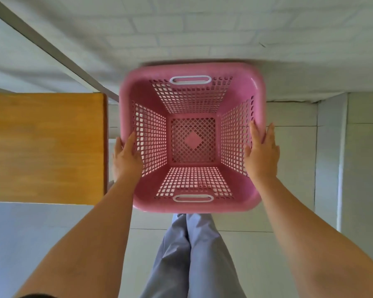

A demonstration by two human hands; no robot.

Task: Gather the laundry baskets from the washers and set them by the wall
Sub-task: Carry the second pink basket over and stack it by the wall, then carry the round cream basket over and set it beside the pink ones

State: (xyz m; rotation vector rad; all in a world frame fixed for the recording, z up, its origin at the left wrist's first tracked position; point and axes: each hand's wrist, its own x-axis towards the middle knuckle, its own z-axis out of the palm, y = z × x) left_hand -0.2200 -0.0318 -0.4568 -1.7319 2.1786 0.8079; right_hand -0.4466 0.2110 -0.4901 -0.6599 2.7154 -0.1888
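The pink basket (192, 136), empty, is held over the floor (289, 244) with its far rim close against the white brick wall (181, 29). The left hand (126, 158) and right hand (262, 151) each grip a side rim, thumbs inside, fingers outside. It appears nearly placed; whether it rests on the floor cannot be told. No other baskets or washers show.

Floor (293, 250) was pale large tiles with thin dark grout lines, running under both hands up to the white brick wall (181, 29). Wooden worktop (45, 147) sat left of the left hand (126, 157), top bare. Whether the pink basket (192, 136) touched floor: unclear.
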